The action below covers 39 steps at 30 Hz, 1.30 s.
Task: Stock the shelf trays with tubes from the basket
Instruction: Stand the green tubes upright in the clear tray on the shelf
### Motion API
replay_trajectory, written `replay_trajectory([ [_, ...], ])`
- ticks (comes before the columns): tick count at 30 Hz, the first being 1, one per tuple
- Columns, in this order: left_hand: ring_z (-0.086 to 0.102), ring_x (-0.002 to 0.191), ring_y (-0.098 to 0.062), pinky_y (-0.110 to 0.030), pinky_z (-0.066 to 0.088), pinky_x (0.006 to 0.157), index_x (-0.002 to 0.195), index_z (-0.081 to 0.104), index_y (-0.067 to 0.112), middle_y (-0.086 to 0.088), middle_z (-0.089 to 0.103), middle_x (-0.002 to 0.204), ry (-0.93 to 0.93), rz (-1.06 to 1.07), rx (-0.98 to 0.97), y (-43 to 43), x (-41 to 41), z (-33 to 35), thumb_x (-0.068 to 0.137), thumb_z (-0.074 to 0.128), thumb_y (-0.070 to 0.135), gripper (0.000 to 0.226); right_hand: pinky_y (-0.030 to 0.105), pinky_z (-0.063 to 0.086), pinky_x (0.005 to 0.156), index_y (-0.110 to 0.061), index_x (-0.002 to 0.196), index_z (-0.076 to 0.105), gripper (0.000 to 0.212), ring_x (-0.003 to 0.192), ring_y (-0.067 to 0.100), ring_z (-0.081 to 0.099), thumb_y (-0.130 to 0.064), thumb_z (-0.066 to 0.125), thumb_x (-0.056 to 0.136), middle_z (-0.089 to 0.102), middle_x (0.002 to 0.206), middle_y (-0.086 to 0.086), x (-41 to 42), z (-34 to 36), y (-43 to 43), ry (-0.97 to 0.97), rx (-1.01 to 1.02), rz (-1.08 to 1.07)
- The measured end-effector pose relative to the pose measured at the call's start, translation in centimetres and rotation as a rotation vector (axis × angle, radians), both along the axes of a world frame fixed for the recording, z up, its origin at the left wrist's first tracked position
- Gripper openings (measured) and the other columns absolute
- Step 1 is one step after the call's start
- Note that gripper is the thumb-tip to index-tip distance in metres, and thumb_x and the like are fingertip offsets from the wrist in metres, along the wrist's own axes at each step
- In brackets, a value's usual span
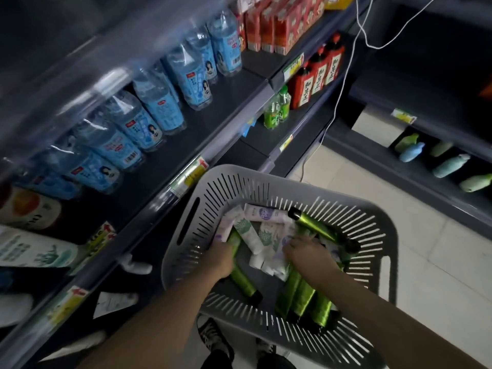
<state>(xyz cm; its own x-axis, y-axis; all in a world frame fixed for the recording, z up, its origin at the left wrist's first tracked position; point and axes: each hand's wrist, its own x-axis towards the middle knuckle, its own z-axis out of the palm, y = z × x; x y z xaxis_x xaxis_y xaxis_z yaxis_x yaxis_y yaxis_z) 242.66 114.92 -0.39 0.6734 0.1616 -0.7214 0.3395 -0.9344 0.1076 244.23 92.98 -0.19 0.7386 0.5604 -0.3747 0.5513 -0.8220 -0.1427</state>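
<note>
Dim aisle — blurred, warped edges; glare on shelf rail (87, 83).

Both arms reach forward, left hand (219, 259) and right hand (306, 255) palm-down.

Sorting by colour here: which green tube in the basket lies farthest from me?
The green tube lying diagonally beyond the right hand; the other green ones lie nearer you.

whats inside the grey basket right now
The grey basket holds green tubes and white tubes, with the left hand and right hand reaching in among them. Whatever lies under the pile and the hands is covered.
</note>
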Motion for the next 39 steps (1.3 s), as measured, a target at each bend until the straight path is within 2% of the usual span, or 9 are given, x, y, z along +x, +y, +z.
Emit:
replay_trajectory([
  [6, 0.052, 0.117, -0.029, -0.035, 0.043, 0.096, 0.108, 0.061, 0.004, -0.015, 0.062, 0.116, 0.0, -0.101, 0.085, -1.8, 1.0, -1.7, 0.097, 0.047, 0.019, 0.024, 0.035, 0.051, 0.07, -0.015, 0.092, 0.065, 0.011, 0.094, 0.025, 0.057, -0.013, 0.061, 0.082, 0.061, 0.096, 0.004, 1.5, 0.8, 0.3, -0.004, 0.31, -0.202],
  [12, 0.057, 0.111, -0.027, -0.03, 0.048, 0.081, 0.109, 0.057, 0.003, -0.014, 0.06, 0.118, 0.019, 0.03, 0.023, -2.2, 1.3, -0.6, 0.089, 0.052, 0.002, 0.021, 0.031, 0.04, 0.055, -0.005, 0.075, 0.061, 0.014, 0.058, 0.02, 0.05, -0.014, 0.064, 0.085, 0.056, 0.064, 0.003, 3.1, 5.1, 0.9, 0.16, 0.714, -0.757],
  [16, 0.059, 0.106, -0.024, -0.03, 0.052, 0.081, 0.134, 0.042, 0.011, -0.012, 0.056, 0.122, 0.118, 0.095, -0.094, -0.4, 1.8, 3.2, 0.079, 0.066, 0.008, 0.06, 0.047, 0.057, 0.07, -0.009, 0.076, 0.065, 0.016, 0.071, 0.036, 0.064, -0.023, 0.069, 0.083, 0.066, 0.076, 0.019, 4.4, 7.2, 0.5, 0.337, 0.903, -0.954],
  [18, 0.057, 0.108, -0.024, -0.033, 0.053, 0.086, 0.143, 0.034, 0.017, -0.011, 0.054, 0.126, 0.119, 0.146, -0.193, 0.7, 1.9, 5.8, 0.075, 0.068, 0.004, 0.077, 0.057, 0.054, 0.077, -0.013, 0.073, 0.066, 0.013, 0.07, 0.035, 0.063, -0.022, 0.069, 0.082, 0.067, 0.075, 0.018, 4.9, 9.3, 0.8, 0.388, 0.979, -0.95],
  [24, 0.058, 0.087, -0.017, -0.028, 0.047, 0.065, 0.104, 0.056, 0.009, -0.006, 0.06, 0.094, -0.199, 0.353, -0.446, 3.2, 1.9, 16.3, 0.067, 0.065, -0.001, 0.04, 0.051, 0.057, 0.077, -0.002, 0.077, 0.065, 0.013, 0.076, 0.035, 0.067, -0.012, 0.068, 0.084, 0.066, 0.086, 0.028, 5.9, 18.3, 3.6, 0.388, 1.095, -0.818],
  [30, 0.057, 0.078, -0.02, -0.032, 0.043, 0.069, 0.097, 0.053, 0.014, -0.004, 0.059, 0.086, -0.703, 0.362, -0.586, 5.3, 0.9, 27.3, 0.08, 0.064, 0.023, 0.022, 0.032, 0.059, 0.063, -0.013, 0.06, 0.061, 0.026, 0.063, 0.019, 0.065, -0.01, 0.067, 0.085, 0.062, 0.054, -0.005, 6.4, 28.0, 8.9, 0.313, 1.215, -0.586],
  [33, 0.062, 0.074, -0.017, -0.037, 0.053, 0.074, 0.099, 0.054, 0.013, -0.001, 0.061, 0.082, -0.908, 0.408, -0.645, 6.8, -0.5, 32.1, 0.084, 0.066, 0.03, 0.026, 0.039, 0.06, 0.069, -0.015, 0.061, 0.064, 0.025, 0.07, 0.025, 0.069, -0.012, 0.067, 0.085, 0.068, 0.062, 0.001, 5.7, 32.7, 11.9, 0.268, 1.28, -0.457],
  [35, 0.06, 0.067, -0.01, -0.023, 0.05, 0.065, 0.096, 0.054, 0.011, 0.0, 0.061, 0.078, -1.038, 0.396, -0.59, 8.3, -1.8, 35.0, 0.084, 0.067, 0.028, 0.025, 0.044, 0.059, 0.075, -0.008, 0.073, 0.068, 0.014, 0.079, 0.032, 0.071, -0.013, 0.067, 0.086, 0.071, 0.078, 0.017, 5.3, 35.3, 14.0, 0.286, 1.344, -0.385],
  [39, 0.055, 0.073, -0.016, -0.028, 0.038, 0.061, 0.088, 0.054, 0.013, -0.003, 0.056, 0.079, -1.234, 0.391, -0.456, 11.6, -4.9, 39.3, 0.08, 0.072, 0.03, 0.026, 0.04, 0.061, 0.071, 0.021, 0.088, 0.049, 0.039, 0.075, 0.03, 0.065, -0.014, 0.066, 0.085, 0.055, 0.091, 0.043, 3.7, 39.8, 18.5, 0.292, 1.438, -0.228],
])
